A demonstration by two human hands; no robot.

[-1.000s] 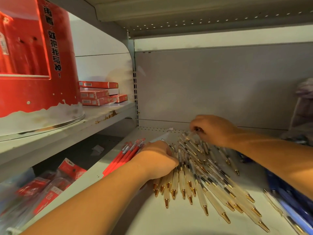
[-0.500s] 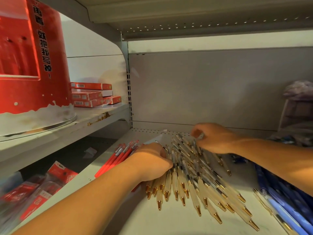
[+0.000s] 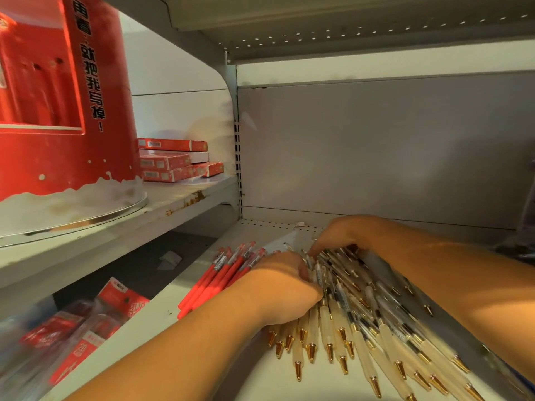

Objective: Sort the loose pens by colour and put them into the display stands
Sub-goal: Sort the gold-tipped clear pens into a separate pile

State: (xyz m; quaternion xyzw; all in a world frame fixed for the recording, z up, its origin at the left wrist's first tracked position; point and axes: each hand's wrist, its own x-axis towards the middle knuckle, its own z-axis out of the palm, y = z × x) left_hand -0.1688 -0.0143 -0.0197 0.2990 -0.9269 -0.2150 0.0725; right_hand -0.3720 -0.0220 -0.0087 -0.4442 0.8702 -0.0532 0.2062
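Head view: the left hand [image 3: 285, 290] lies on the fanned pile of clear pens [image 3: 362, 322], fingers curled round a bunch of their barrels; gold tips stick out beneath its wrist, toward the person; the right hand [image 3: 344, 234] sits just beyond it, touching the pens' far ends with bent fingers, though I cannot tell whether they pinch one; red pens [image 3: 223, 274] lie just left of the left hand; a red display stand [image 3: 63, 117] stands well up-left on the upper shelf [image 3: 179, 204].

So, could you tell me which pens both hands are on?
The pale gold-tipped pens, under left hand and right hand; the red pens lie aside.
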